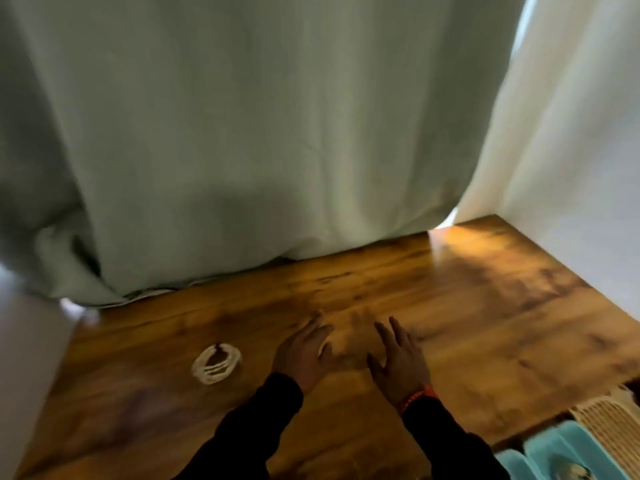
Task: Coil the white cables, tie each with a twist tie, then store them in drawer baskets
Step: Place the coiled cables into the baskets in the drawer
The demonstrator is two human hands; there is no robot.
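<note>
Cable coil (216, 364), white and already bundled, lies on the wooden table (485, 323) just outboard of the left hand (304, 355), well apart from the right hand (398, 362). Both hands hover empty with fingers spread, so the left looks better placed to take it.

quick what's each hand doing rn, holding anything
Left hand: open, fingers spread over the table, holding nothing.
Right hand: open, fingers spread, holding nothing.
The coiled white cable lies apart, to the left of both.
</note>
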